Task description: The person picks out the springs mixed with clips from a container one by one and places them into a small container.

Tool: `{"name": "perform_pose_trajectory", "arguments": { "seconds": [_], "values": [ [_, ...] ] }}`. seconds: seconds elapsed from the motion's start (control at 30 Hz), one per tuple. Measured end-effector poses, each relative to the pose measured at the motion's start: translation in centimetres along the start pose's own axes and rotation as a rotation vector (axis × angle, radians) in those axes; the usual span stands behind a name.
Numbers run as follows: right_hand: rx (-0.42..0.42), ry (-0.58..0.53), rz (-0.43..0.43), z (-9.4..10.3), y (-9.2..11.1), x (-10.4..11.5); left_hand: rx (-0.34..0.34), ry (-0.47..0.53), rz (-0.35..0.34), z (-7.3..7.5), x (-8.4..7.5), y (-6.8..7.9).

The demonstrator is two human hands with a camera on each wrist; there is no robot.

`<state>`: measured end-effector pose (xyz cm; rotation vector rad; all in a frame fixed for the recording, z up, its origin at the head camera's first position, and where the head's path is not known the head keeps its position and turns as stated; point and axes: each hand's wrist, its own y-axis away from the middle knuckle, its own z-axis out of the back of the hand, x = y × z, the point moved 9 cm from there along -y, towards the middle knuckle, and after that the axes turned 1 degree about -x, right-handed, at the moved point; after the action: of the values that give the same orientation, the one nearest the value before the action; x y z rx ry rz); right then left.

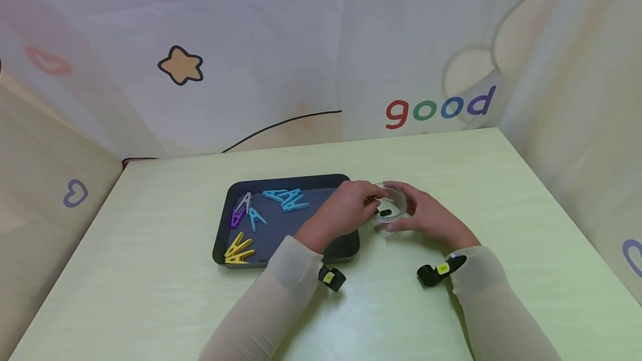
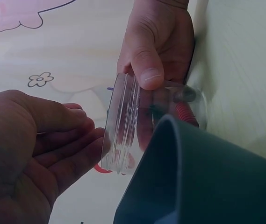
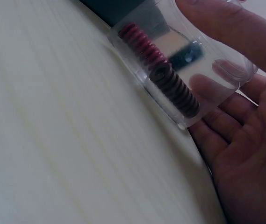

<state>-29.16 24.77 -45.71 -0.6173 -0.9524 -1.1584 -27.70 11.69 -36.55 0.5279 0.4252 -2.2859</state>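
Note:
A small clear plastic jar [image 1: 399, 200] stands just right of the dark tray, held by my right hand [image 1: 432, 217] with thumb and fingers round its side. Through its wall, the right wrist view shows a red spring [image 3: 144, 45], a dark spring [image 3: 176, 91] and a blue-green piece [image 3: 187, 55]. My left hand [image 1: 346, 208] reaches over the tray's right side to the jar's top. In the left wrist view its fingers [image 2: 79, 151] are loosely bent at the jar's clear rim [image 2: 119, 123]; nothing shows between them.
The dark tray [image 1: 219, 233] holds blue clothespins [image 1: 286, 198], yellow clothespins [image 1: 237, 249], a purple clothespin [image 1: 237, 217] and a whitish clothespin [image 1: 244, 203]. Under everything is a pale table [image 1: 165, 294], with printed curtains [image 1: 281, 60] behind and at both sides.

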Motion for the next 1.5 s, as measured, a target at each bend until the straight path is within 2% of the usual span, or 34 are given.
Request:
{"name": "perform_pose_trajectory", "arguments": {
  "seconds": [0.33,1.2,1.5],
  "values": [
    [-0.006,0.020,-0.024,0.1,0.0,0.1,-0.026,0.038,-0.007,0.5,0.1,0.4],
    [0.014,0.025,0.027,0.0,0.0,0.2,-0.070,0.042,0.057,1.9,1.5,2.2],
    [0.038,0.035,0.048,0.0,0.0,0.2,-0.100,0.048,0.074,2.8,2.2,3.0]
  ]
}}
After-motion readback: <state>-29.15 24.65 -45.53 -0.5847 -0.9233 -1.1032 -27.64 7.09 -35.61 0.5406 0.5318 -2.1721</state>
